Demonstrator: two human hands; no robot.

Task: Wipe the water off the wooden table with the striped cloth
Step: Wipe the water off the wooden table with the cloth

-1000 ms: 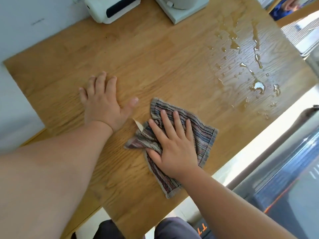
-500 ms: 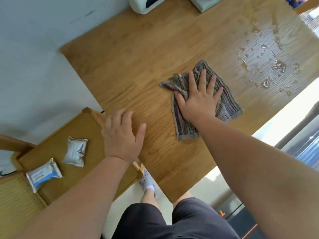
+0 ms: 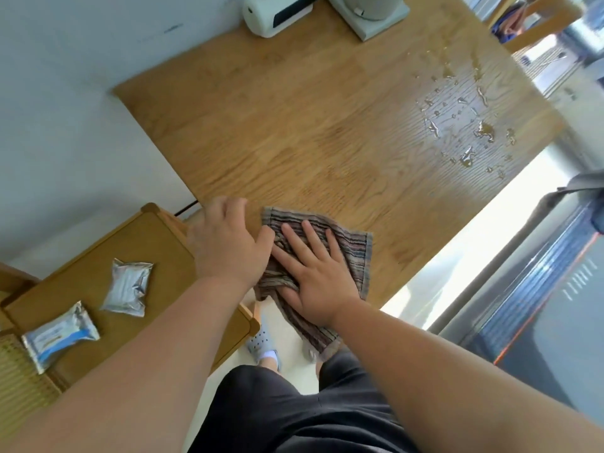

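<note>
The striped cloth (image 3: 351, 243) lies at the near corner of the wooden table (image 3: 310, 125), and its lower end hangs over the table edge. My right hand (image 3: 313, 276) presses flat on the cloth with fingers spread and the thumb at a bunched fold. Beside it, my left hand (image 3: 225, 246) rests on the table corner, its thumb touching the cloth's left edge. Water (image 3: 470, 132) in drops and small puddles sits at the far right of the table, well away from the cloth.
A white device (image 3: 277, 9) and a grey appliance base (image 3: 372, 14) stand at the table's far edge. A lower wooden stand (image 3: 98, 253) on the left holds two foil packets (image 3: 129, 287). A wall runs along the left and a glass railing along the right.
My right hand has dragged the cloth back from the table's middle to the near corner, away from the water. My left hand has come up against the cloth's edge.
</note>
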